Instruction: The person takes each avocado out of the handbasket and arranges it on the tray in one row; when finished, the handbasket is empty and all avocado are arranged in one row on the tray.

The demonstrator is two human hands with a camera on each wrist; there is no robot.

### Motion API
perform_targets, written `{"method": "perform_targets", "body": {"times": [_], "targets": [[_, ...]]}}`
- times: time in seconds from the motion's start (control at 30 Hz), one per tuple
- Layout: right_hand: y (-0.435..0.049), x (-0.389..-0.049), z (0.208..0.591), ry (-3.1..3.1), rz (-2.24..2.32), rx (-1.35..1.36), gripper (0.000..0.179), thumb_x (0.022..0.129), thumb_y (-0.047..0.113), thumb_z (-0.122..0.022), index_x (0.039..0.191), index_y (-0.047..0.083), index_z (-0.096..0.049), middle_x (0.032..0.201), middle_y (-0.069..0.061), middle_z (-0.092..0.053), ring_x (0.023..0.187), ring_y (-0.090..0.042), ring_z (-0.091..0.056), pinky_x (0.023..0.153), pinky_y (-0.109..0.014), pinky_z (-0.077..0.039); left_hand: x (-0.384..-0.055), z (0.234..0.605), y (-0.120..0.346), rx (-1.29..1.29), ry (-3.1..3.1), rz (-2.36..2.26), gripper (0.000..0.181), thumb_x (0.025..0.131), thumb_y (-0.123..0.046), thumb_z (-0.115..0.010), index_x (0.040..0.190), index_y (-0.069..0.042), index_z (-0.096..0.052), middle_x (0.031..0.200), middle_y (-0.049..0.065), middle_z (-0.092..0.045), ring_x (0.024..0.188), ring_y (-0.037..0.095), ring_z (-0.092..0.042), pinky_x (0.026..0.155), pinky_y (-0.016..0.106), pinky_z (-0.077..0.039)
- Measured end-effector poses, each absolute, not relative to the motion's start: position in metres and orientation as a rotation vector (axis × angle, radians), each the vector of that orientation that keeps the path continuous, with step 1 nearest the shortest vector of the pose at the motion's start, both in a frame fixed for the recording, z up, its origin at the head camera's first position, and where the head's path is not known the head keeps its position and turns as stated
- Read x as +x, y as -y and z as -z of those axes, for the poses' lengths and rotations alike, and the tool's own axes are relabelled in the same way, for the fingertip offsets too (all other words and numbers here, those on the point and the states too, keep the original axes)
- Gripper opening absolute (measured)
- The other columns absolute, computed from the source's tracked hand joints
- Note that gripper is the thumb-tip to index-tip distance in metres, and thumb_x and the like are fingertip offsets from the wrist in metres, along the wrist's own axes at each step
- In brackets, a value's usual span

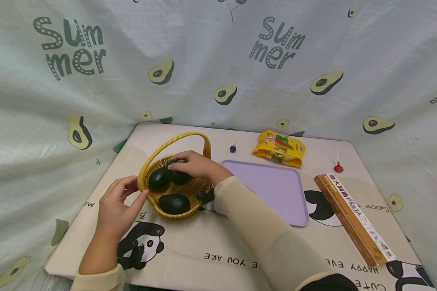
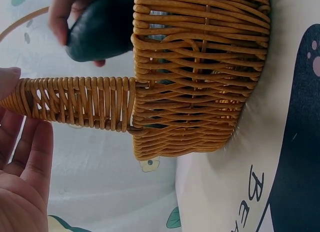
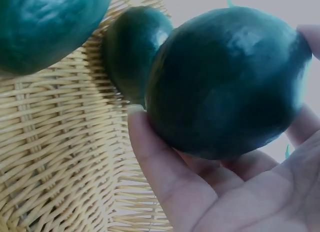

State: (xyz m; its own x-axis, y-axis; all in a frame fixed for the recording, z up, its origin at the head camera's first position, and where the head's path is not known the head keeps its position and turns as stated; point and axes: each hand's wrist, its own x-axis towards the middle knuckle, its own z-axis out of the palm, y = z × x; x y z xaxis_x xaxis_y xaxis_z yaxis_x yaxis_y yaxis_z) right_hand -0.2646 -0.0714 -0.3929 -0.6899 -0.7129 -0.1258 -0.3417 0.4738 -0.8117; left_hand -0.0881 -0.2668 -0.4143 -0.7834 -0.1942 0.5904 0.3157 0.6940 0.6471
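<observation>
A yellow wicker basket (image 1: 190, 190) with a tall arched handle stands on the left part of the table. My left hand (image 1: 114, 206) pinches the foot of the handle (image 2: 80, 103), thumb on one side and fingers on the other. Over the basket, my right hand (image 1: 196, 165) grips a dark green avocado (image 3: 225, 87), its fingers curled around it. Two more avocados are in the basket: one at the left side (image 1: 159, 179) and one near the front rim (image 1: 174, 204). In the left wrist view, the held avocado (image 2: 100, 29) shows above the rim.
Right of the basket lies a light purple tray (image 1: 276, 190), partly behind my right forearm. A yellow snack bag (image 1: 279, 148) lies behind it. A purple lollipop (image 1: 233, 148) is at the back, a red lollipop (image 1: 338, 166) farther right. A long pasta box (image 1: 355, 218) lies along the right side.
</observation>
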Motion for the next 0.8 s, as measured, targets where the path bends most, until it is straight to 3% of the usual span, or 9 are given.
{"method": "perform_targets", "body": {"times": [0.1,0.3,0.47,0.6,0.7,0.8], "targets": [[0.067,-0.263,0.389,-2.263,1.15,-0.883,0.039,0.1,0.051,-0.059,0.129,0.028,-0.068,0.131,0.004,-0.063,0.118,-0.014,-0.059,0.102,-0.037,-0.055,-0.088,0.415,0.267,-0.093,2.255,1.014,0.049,0.076,0.011,-0.084,0.121,0.004,-0.064,0.114,0.015,-0.066,0.108,-0.017,-0.053,0.096,0.002,-0.046],[0.058,-0.263,0.386,-2.255,1.179,-0.98,0.04,0.105,0.046,-0.054,0.14,0.027,-0.061,0.149,0.008,-0.054,0.14,-0.02,-0.049,0.118,-0.044,-0.044,-0.089,0.416,0.268,-0.091,2.257,1.01,0.049,0.077,0.009,-0.084,0.121,0.002,-0.065,0.115,0.014,-0.066,0.108,-0.018,-0.052,0.096,0.001,-0.045],[0.05,-0.264,0.386,-2.262,1.159,-1.025,0.041,0.107,0.045,-0.05,0.142,0.025,-0.059,0.151,0.009,-0.052,0.146,-0.023,-0.044,0.121,-0.046,-0.041,-0.09,0.417,0.268,-0.089,2.253,1.009,0.049,0.077,0.009,-0.084,0.121,0.002,-0.065,0.115,0.015,-0.066,0.108,-0.018,-0.052,0.096,0.001,-0.045],[0.041,-0.264,0.386,-2.249,1.179,-0.978,0.041,0.101,0.04,-0.065,0.14,0.03,-0.057,0.147,0.008,-0.054,0.142,-0.029,-0.048,0.113,-0.047,-0.049,-0.09,0.417,0.268,-0.084,2.257,1.012,0.048,0.078,0.009,-0.084,0.122,0.002,-0.064,0.116,0.014,-0.066,0.109,-0.018,-0.052,0.097,0.001,-0.045],[0.035,-0.263,0.385,-2.214,1.213,-0.933,0.057,0.09,0.034,-0.079,0.14,0.034,-0.053,0.143,0.001,-0.053,0.129,-0.028,-0.057,0.1,-0.043,-0.058,-0.09,0.417,0.268,-0.083,2.259,1.009,0.049,0.078,0.009,-0.084,0.122,0.002,-0.064,0.116,0.014,-0.066,0.109,-0.017,-0.052,0.097,0.001,-0.044],[0.03,-0.262,0.384,-2.211,1.219,-0.916,0.069,0.086,0.032,-0.082,0.145,0.042,-0.048,0.143,-0.002,-0.051,0.117,-0.022,-0.062,0.092,-0.038,-0.061,-0.091,0.417,0.268,-0.085,2.258,1.002,0.049,0.078,0.009,-0.084,0.121,0.002,-0.064,0.115,0.014,-0.066,0.109,-0.017,-0.052,0.098,0.001,-0.044]]}}
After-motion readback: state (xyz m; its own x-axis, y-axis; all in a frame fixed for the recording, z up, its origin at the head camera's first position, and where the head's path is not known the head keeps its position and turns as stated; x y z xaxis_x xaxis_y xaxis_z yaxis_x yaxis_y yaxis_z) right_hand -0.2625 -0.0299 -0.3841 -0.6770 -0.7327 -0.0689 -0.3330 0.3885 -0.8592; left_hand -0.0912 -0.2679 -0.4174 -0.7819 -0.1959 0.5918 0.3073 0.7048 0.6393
